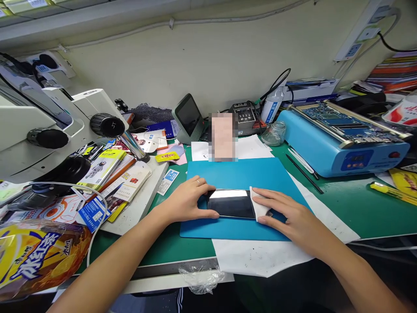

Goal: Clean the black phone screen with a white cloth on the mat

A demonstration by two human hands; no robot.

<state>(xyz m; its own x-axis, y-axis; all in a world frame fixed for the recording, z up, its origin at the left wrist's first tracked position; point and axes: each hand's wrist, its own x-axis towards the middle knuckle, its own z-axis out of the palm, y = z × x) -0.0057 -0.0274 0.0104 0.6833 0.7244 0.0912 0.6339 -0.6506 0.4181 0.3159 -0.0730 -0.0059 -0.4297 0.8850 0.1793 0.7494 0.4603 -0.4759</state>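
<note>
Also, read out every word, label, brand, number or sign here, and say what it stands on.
"冰红茶": on the drink bottle.
Too small or blurred to read surely: the yellow-white booklet, microscope knob, spray bottle, blue machine, card and other papers.
The phone shows no readable text.

There are two hands [185,201] [286,213], one black phone [231,207] and one blue mat [234,174].

Wall: pale cream [202,65], scuffed, a dark rough patch [151,112] at ten o'clock
Cable: white [228,20], clipped across twelve o'clock
Sockets: white units at ten [54,63] and two o'clock [361,38]
Shelf: pale edge [97,19], ten to eleven
Desk: green top [368,217], soft sheen at three
Floor: indistinct in shadow, six o'clock
</note>
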